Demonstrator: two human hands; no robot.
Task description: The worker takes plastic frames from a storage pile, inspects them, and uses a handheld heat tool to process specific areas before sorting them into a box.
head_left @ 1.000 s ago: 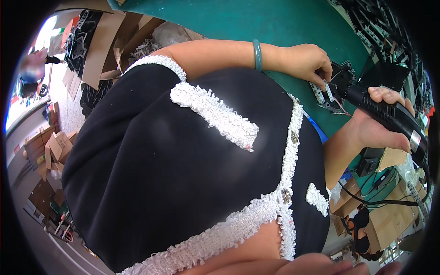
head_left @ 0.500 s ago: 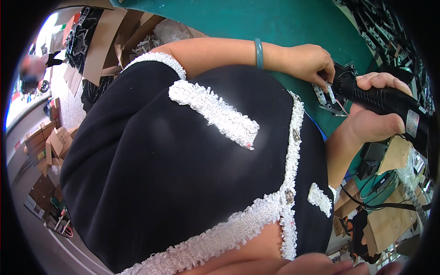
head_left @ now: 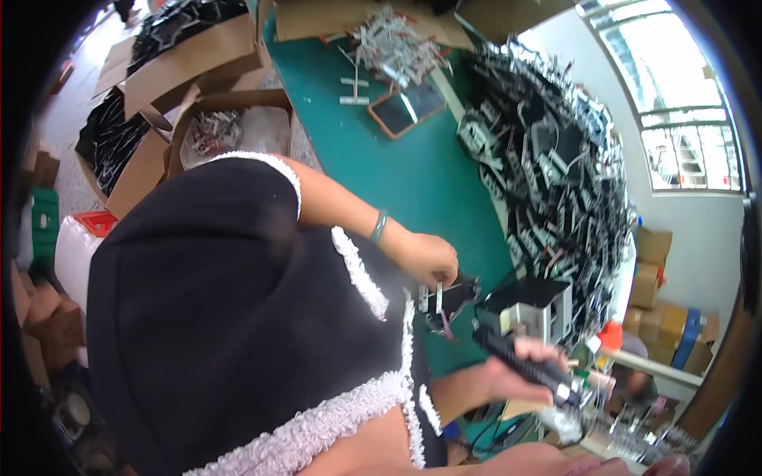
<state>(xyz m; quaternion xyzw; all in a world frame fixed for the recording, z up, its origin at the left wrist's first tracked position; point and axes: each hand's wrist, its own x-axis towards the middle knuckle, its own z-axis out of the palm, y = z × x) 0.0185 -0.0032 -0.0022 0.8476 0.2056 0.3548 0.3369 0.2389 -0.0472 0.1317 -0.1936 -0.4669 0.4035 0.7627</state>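
My left hand [head_left: 429, 260], with a pale green bangle at the wrist, is bent with its fingers closed at a small white strip [head_left: 438, 297] on a black frame-like part [head_left: 456, 305]. Thin reddish wires hang from that part, which lies on the green tabletop [head_left: 389, 182]. In my right hand [head_left: 516, 379] is a black electric screwdriver [head_left: 512, 355], its fingers wrapped round the body. The tool's tip points up and left, a short way right of the black part and apart from it. Motion slightly blurs the right hand.
A grey-white box-shaped device [head_left: 528, 309] stands beyond the screwdriver. Black and white parts are heaped [head_left: 556, 182] along the right. At the far end lie a pile of white strips [head_left: 397, 47] and a dark flat panel [head_left: 406, 109]. Cardboard boxes [head_left: 230, 103] stand left of the table.
The view has swung, showing more of the table and the window. The screwdriver, whose tip was at the black part, has drawn away from it. My left hand stays at the part.
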